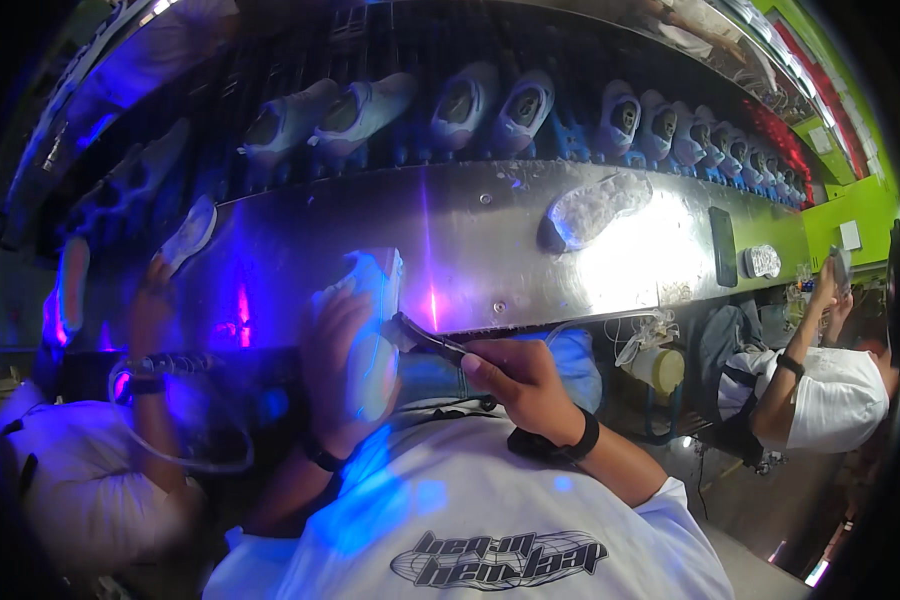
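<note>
1. Nearest, R hand [520, 380]: fingers closed on the handle of a slim dark tool [438, 344], brush-like; exact type n/a at this res. Thumb lies along the handle; tip points L, at or just beside the shoe's R side, can't tell if touching.
2. L hand [332, 345]: fingers wrapped round the shoe's L side, grasping it; palm partly hidden, pic a bit blurred there.
3. Shoe [375, 345], pale under blue light: held up btwn the wearer's body & the surface [320, 225], at its near edge, long axis running near–far. Can't tell if its far end rests on the metal.
4. Handling (my guess): light, one-hand load; sole prob. stiff-ish but bendy, upper softer & easy to dent. Not fragile, but smooth sides may slip if damp. Best hold: midfoot, thumb one side, fingers the other, firm on the sole edge, w/ the R side left free for the tool.
5. Farther, R part of surface: pale, crinkly, film-like bundle [605, 208]; dark flat slab, phone-like [722, 247]; small silvery oval item [763, 261].
6. Far side: long row of pale shoes [525, 110], toes/heels hard to tell apart, on a dark rack-like line.
</note>
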The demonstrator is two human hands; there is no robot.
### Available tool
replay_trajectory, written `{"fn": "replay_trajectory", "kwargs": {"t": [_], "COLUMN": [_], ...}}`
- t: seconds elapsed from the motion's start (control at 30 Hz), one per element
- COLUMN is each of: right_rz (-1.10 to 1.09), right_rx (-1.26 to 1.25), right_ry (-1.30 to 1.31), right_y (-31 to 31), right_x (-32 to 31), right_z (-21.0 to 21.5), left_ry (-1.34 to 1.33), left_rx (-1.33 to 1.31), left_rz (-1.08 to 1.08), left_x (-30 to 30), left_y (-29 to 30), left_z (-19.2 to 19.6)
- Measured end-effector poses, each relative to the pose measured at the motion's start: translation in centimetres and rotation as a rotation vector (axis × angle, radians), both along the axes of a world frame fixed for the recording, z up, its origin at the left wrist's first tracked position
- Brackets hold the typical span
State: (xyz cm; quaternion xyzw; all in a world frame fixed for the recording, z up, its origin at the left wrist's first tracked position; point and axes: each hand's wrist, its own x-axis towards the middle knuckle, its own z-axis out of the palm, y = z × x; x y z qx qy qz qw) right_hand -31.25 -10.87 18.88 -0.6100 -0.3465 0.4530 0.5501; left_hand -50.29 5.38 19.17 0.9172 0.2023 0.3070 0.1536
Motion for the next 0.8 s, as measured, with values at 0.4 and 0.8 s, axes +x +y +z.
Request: {"fn": "replay_trajectory", "kwargs": {"t": [0.4, 0.8], "right_rz": [-0.079, -0.222], "right_rx": [0.158, 0.164], "right_ry": [-0.192, -0.605], "right_y": [-1.7, -1.6], "right_x": [0.5, 4.2], "right_z": [1.7, 4.5], "left_ry": [0.074, 0.235], "left_rx": [-0.066, -0.037], "left_rz": [0.068, 0.102], "left_x": [3.3, 7.8], "left_y": [-0.7, 0.4], "left_z": [2.7, 4.4]}}
